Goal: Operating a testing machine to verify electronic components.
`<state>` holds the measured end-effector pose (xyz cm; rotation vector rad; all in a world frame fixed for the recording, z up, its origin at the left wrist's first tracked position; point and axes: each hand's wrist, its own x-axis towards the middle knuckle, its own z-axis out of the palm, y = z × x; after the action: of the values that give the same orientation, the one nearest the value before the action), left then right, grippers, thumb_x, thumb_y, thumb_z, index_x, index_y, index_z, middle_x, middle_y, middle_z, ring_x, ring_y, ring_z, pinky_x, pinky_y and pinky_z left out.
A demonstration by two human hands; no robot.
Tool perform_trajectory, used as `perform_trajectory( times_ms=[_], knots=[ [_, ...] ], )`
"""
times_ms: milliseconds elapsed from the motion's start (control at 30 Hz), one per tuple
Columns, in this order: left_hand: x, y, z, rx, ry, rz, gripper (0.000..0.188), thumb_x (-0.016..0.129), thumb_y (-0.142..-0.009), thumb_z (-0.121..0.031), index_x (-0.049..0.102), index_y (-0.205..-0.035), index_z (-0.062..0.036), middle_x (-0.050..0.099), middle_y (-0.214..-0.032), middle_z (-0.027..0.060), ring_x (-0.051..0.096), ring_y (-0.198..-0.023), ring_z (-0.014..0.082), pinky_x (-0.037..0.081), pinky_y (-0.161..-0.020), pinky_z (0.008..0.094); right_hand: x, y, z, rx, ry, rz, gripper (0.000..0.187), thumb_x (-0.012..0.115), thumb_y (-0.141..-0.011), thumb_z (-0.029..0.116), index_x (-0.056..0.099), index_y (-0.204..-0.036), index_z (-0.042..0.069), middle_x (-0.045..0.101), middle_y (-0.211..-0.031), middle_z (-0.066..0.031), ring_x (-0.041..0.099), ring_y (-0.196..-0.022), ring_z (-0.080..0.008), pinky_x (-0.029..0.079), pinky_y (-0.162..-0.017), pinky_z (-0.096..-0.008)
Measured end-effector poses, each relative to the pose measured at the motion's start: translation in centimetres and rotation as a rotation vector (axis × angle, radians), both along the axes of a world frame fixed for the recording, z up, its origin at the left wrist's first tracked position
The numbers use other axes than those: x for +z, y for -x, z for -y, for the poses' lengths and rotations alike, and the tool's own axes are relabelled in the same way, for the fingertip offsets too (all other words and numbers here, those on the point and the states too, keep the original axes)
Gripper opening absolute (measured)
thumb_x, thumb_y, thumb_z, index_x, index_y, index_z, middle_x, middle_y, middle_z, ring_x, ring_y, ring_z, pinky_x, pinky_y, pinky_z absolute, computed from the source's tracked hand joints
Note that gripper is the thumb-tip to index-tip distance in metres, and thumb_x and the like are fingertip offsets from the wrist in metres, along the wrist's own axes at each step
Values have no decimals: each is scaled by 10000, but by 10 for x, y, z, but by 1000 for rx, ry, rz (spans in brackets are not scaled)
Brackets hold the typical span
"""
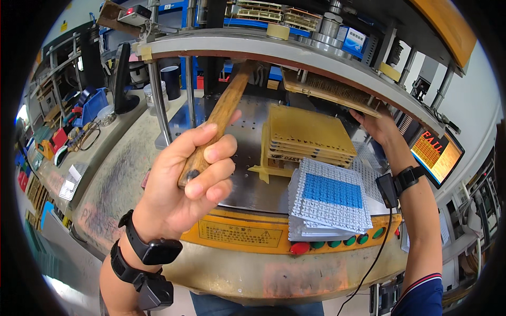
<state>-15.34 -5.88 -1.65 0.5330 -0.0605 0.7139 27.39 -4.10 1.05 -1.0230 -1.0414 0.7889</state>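
My left hand [187,176] is closed round the wooden handle of a hammer [224,108]. The handle slants up and away, and its far end is dim in the shadow beneath the press's upper plate [232,50]. Under that plate, a tan board [329,90] bristling with pins sits tilted, its right side lower. My right hand [377,125] grips this pin board at its near right corner; part of the fingers is hidden behind the edge. Below it, a stack of yellowish drilled plates [311,129] rests on the metal press bed [240,181].
White patterned sheets [332,197], one with a blue block, overlap the bed's front edge above green buttons [333,244] and a red button [300,248]. Steel posts [191,89] flank the press. A lit screen [436,152] stands right; a dark monitor [124,79] stands left.
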Motion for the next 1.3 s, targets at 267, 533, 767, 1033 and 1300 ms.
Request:
perform_trajectory(
  times_ms=[267,533,767,1033,1300],
  knots=[
    [6,1,0,-73,20,55,374,328,-1025,-187,385,-1360,-32,428,-774,11,423,-435,93,466,-490,289,1,-12,3,44,33,187,395,528,-985,221,431,-1316,28,496,-1320,-154,513,-1209,-262,461,-1019,-425],
    [16,-4,2,144,27,11,469,277,-1033,-200,241,-1444,24,428,-806,44,429,-412,99,467,-458,287,3,-22,1,123,47,177,438,555,-969,188,403,-1336,3,488,-1326,-168,520,-1206,-270,472,-1024,-414],
    [19,-3,3,15,-4,-35,455,283,-1026,-171,248,-1435,26,429,-790,41,434,-413,104,467,-446,280,9,-15,8,71,49,211,462,546,-971,168,365,-1352,-19,445,-1361,-185,513,-1217,-278,477,-1021,-400],
    [15,-8,2,67,-23,-35,330,364,-1020,-181,413,-1314,-40,447,-764,19,450,-450,103,466,-484,297,8,-12,5,76,57,231,445,519,-985,190,367,-1344,-25,458,-1345,-186,526,-1199,-278,472,-1026,-400],
    [20,-10,-3,187,12,-105,386,344,-1020,-180,343,-1370,-19,438,-769,16,423,-417,86,450,-440,275,7,-16,4,71,51,242,435,504,-992,210,381,-1340,-20,470,-1334,-189,525,-1199,-278,472,-1024,-407]
  ],
)
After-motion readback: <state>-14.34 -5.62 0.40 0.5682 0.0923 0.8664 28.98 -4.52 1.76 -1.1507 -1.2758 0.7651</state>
